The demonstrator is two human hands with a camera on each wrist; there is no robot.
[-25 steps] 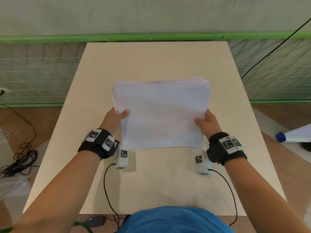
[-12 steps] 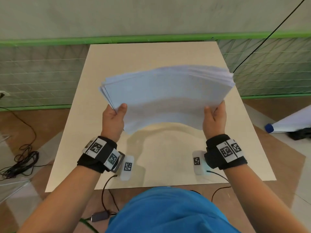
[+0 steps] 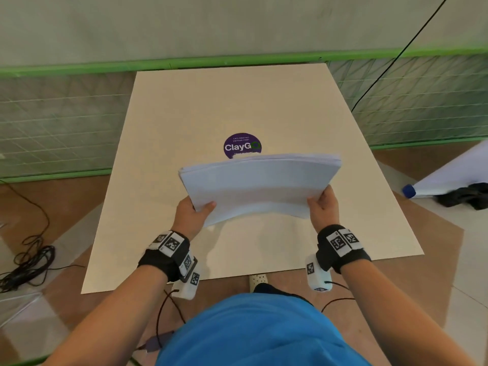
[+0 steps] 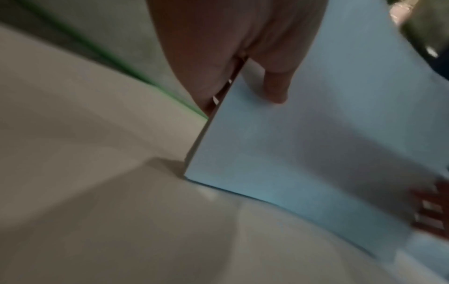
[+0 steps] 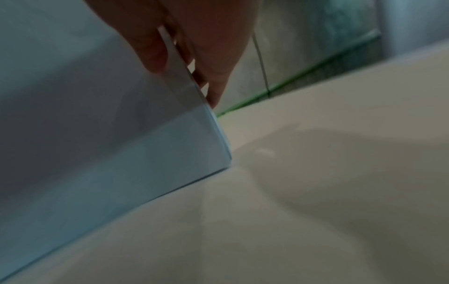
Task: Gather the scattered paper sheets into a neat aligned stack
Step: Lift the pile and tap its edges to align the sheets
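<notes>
Head view: left hand is gripping the left edge of the paper stack, thumb lying on the top sheet, other fingers hidden beneath. Right hand is gripping the right edge the same way. Stack is sagging in the middle between the two hands, its near lower edge looking to be at or just above the table; contact cannot be told from here. Purple round sticker on the table is showing just beyond the stack's far edge.

Left wrist view: thumb is pressing on the sheet face, stack corner is touching or nearly touching the tabletop; blurred.

Right wrist view: fingers are curling behind the stack's edge, thumb in front, lower corner sitting at the table surface
</notes>
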